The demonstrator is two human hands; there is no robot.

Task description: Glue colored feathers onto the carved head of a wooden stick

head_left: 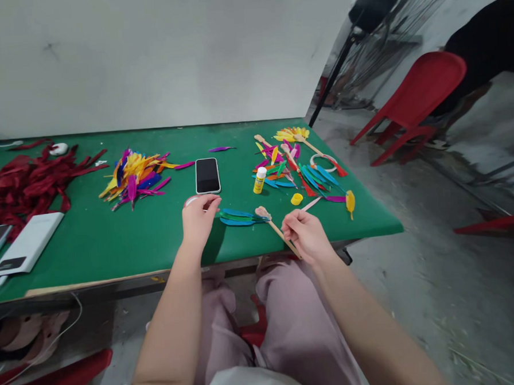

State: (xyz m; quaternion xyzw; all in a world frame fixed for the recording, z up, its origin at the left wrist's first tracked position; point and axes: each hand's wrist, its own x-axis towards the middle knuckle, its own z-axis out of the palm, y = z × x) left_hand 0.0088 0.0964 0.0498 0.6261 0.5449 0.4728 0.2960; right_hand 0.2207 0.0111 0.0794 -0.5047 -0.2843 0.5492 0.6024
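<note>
My left hand is closed in a pinch over the table, just below a phone; whatever its fingertips hold is too small to make out. Part of a round red-and-white item shows behind it. Blue and green feathers lie to its right, their quills meeting the head of a wooden stick. Over that stick's lower part, my right hand is closed with fingers curled, and what is in them is hidden. An uncapped glue stick stands beyond, with its yellow cap nearer me.
On the green table lie a multicoloured feather pile, dark red ribbons and a white power bank. Finished-looking feathered sticks and a white ring lie right. A person is near a red chair.
</note>
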